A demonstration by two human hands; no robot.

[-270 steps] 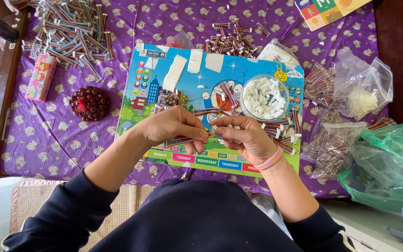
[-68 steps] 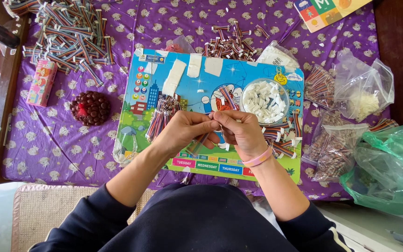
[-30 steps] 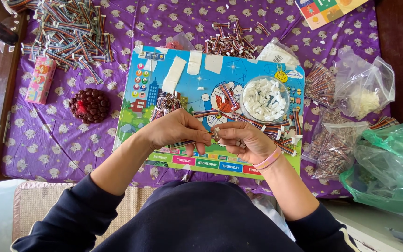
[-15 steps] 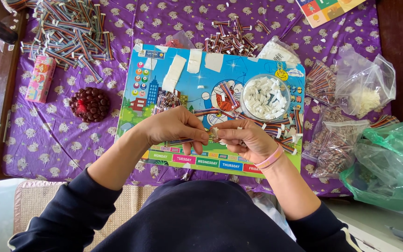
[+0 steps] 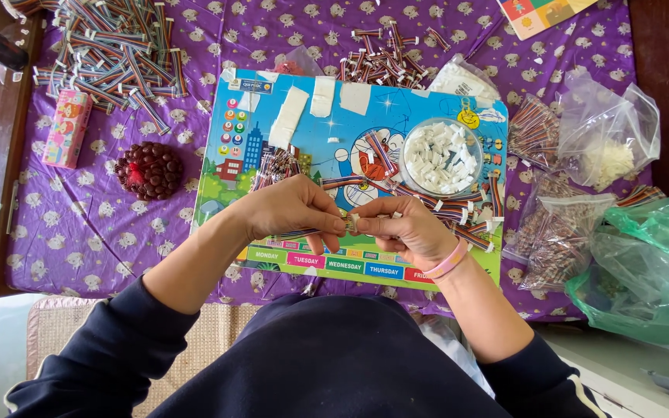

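Note:
My left hand (image 5: 292, 210) and my right hand (image 5: 400, 229) meet over the front part of a colourful cartoon board (image 5: 327, 139). Between the fingertips of both hands I pinch a short multicoloured ribbon cable (image 5: 303, 232), with a small white connector at the right hand's fingers. A pink band circles my right wrist. Just beyond my right hand stands a clear round bowl of white connectors (image 5: 441, 155). Loose ribbon cables (image 5: 458, 213) lie on the board to its right.
A big heap of ribbon cables (image 5: 106, 54) lies at the back left, a smaller heap (image 5: 385, 58) at the back middle. A pink box (image 5: 66, 128) and a dark beaded object (image 5: 149, 169) sit left. Clear bags (image 5: 605, 139) and a green bag (image 5: 652, 267) crowd the right.
Both hands have stayed over the board's front, shifting slightly while they work the cable end and connector together. Nothing else has moved.

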